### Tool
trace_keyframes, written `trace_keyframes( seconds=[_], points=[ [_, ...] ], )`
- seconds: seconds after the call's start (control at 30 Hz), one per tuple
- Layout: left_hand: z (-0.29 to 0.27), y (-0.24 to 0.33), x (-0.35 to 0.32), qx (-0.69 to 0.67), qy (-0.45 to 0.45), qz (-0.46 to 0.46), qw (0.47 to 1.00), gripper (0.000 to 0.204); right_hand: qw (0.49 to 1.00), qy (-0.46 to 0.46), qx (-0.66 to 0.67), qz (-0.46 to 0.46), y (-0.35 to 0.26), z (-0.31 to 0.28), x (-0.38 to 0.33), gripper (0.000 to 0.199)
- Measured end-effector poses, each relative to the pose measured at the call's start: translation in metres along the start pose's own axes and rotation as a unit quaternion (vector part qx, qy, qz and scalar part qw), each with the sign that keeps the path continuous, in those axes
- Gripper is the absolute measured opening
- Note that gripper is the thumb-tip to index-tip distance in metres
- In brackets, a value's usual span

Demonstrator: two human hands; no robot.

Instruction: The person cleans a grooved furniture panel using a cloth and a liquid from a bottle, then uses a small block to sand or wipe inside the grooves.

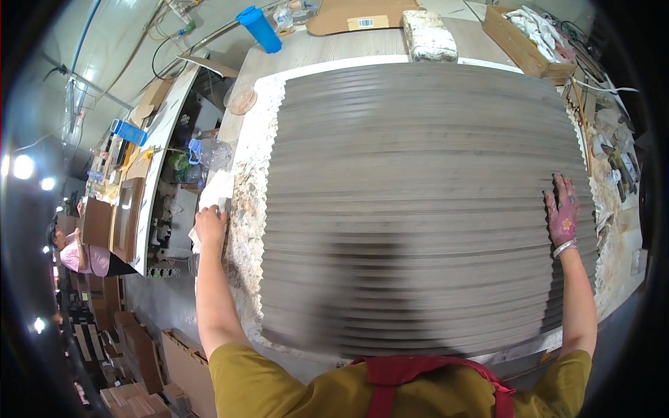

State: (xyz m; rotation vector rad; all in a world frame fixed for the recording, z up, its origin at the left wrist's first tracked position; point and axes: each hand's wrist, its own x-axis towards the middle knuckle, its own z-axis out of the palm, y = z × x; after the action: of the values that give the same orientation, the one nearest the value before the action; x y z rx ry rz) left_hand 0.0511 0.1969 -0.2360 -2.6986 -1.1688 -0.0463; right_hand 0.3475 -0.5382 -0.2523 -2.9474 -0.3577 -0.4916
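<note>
A large grey-brown panel [418,160] with ribs running across it lies flat before me, its side edges wavy. My right hand [563,219], in a pink glove with dark fingertips and a flower print, rests on the panel near its right edge, fingers stretched out. To the left of the panel, at the table's edge, my bare left hand [210,226] is closed on a white cloth [219,188]. The cloth shows above and beside the fingers; whether it is fabric or paper is hard to tell.
Under the panel is a stained white board [245,181]. Along the far side are a blue cup [259,29], a whitish block [428,36] and a cardboard box [526,49] with rags. A plastic bottle [212,152] stands left. A person in pink [87,254] works far left.
</note>
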Motion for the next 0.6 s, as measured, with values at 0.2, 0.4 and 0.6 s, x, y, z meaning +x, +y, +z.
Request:
trace_keyframes(
  seconds=[0.2,0.4,0.6],
  points=[
    [-0.043,0.078,0.019,-0.13,0.16,0.159,0.965,0.02,1.0,0.008,0.013,0.006,0.0,-0.009,-0.004,0.049],
    [-0.083,0.234,0.071,-0.304,0.168,0.309,0.885,0.018,1.0,0.001,-0.001,0.023,-0.01,-0.008,0.001,0.052],
    [-0.079,0.398,0.12,-0.267,0.118,0.328,0.899,0.051,0.999,0.002,0.013,0.029,-0.006,-0.013,0.0,0.053]
  ],
)
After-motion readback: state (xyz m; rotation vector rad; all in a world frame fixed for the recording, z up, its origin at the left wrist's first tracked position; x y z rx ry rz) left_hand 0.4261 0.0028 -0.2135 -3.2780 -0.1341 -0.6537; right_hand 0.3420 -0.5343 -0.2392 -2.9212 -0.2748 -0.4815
